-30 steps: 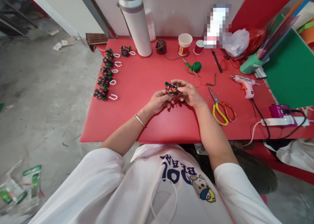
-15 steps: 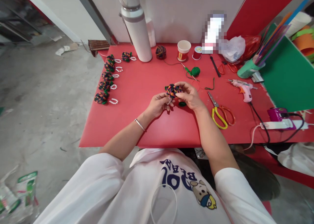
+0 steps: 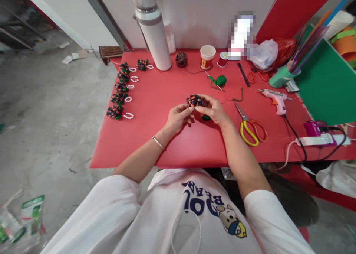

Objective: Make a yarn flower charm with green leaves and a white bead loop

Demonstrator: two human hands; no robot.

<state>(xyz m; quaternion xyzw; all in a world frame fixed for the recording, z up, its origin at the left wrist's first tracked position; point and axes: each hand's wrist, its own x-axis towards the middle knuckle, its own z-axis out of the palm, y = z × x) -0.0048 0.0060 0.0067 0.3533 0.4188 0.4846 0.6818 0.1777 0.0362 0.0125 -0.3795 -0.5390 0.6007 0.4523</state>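
Note:
Above the middle of the red table, a multicoloured knitted yarn ornament [image 3: 194,101] is held between both hands. My left hand [image 3: 178,117] pinches its lower left side, thumb on top. My right hand [image 3: 213,110] grips it from the right, with the thumb meeting the left thumb at its lower edge. Under the right hand lies a small dark green piece [image 3: 206,117], mostly covered. Similar yarn ornaments [image 3: 114,112] with white bead loops [image 3: 128,115] lie along the table's left edge. Scissors [image 3: 248,126] with yellow and orange handles lie open right of my right hand.
Behind my hands are a crochet hook [image 3: 214,81], a green yarn ball [image 3: 221,80], a multicoloured yarn ball [image 3: 181,59], a paper cup [image 3: 207,57] and a white thermos [image 3: 156,38]. A pink glue gun [image 3: 276,99] and a power strip [image 3: 311,141] with cables occupy the right side.
The ornament has turned in my hands, and both thumbs now come together at its lower edge. White beads seen near my left fingers earlier are now hidden.

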